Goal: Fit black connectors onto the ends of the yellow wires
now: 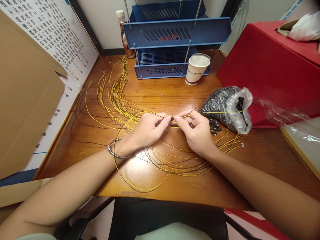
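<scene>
My left hand (pixel 151 128) and my right hand (pixel 193 128) meet over the middle of the table, thumb and forefinger pinched on each. Between the fingertips runs a thin wire pair, yellow and dark; whatever small part sits at the pinch is too small to make out. From the right hand a yellow wire (pixel 220 112) stretches toward the plastic bag. A large bundle of yellow and dark wires (pixel 118 88) fans out behind my left hand. More wires (pixel 175 173) curve below both hands, with small white ends at the right. Black connectors (pixel 215 126) lie just beyond my right hand.
A plastic bag (pixel 220 101) of black parts leans near a red box (pixel 270 73). At the back stand a blue tray rack (pixel 177 33), a paper cup (pixel 197 70) and a brown bottle (pixel 128 50). Cardboard (pixel 27 93) borders the left side.
</scene>
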Action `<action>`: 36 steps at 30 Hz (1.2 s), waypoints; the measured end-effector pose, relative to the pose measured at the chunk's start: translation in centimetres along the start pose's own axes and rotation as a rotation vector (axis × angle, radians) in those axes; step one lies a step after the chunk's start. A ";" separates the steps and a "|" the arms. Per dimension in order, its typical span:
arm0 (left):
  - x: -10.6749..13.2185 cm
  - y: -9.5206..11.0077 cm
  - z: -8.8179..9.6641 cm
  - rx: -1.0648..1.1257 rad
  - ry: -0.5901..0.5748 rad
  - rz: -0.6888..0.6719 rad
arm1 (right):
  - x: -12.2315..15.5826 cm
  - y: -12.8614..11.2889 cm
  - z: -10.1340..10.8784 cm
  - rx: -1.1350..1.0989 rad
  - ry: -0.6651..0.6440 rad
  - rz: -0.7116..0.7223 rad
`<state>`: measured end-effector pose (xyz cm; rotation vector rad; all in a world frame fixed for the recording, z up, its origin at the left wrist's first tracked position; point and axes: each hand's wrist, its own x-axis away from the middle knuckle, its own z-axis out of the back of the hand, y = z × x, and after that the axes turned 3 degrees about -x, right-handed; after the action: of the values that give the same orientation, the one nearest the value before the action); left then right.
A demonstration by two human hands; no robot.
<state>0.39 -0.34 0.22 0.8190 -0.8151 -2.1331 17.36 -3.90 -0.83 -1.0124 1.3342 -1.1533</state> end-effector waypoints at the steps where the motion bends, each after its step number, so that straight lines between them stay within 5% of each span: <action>1: 0.0 0.0 0.0 0.001 -0.003 -0.002 | 0.0 0.0 0.0 0.003 0.004 0.004; 36: 0.0 0.0 0.2 0.028 0.010 -0.011 | -0.1 0.0 0.0 0.136 -0.002 0.085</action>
<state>0.26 -0.24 0.33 0.8492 -0.8385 -2.1302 17.37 -3.79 -0.81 -0.8505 1.2673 -1.1617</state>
